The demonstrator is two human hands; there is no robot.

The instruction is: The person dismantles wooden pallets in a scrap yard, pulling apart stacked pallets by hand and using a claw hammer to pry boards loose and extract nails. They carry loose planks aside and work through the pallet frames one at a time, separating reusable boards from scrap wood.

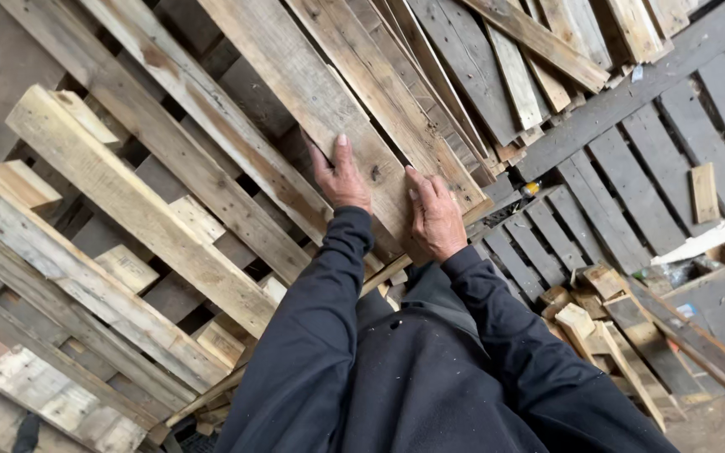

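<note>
A: How are the arms placed?

B: Both arms go forward and up from the body, in dark sleeves, with the elbows a little bent. The left hand [341, 178] and the right hand [435, 216] are near each other, on the same wooden pallet [329, 101].

A: Are the hands open or closed?

B: The left hand lies flat, the palm pressed on a wide pale board [295, 75] of the pallet, the fingers straight and close together, pointing up along the board. The right hand is at the lower end of this board. Its fingers are bent over the edge and the thumb lies on the face, so it grips the board end. I cannot see the fingertips behind the wood.

A: And the pallet, how does it look?

B: It is tilted, and its boards run diagonally from upper left to lower right. The wood is pale brown and rough, with knots and some dark spots. Between the boards there are dark gaps.

A: What is around it?

B: At the left there is another pallet [102, 252] with lighter blocks. At the right a grey weathered pallet [631, 159] lies lower, and short wood pieces [597, 310] are in a heap beside it.
</note>
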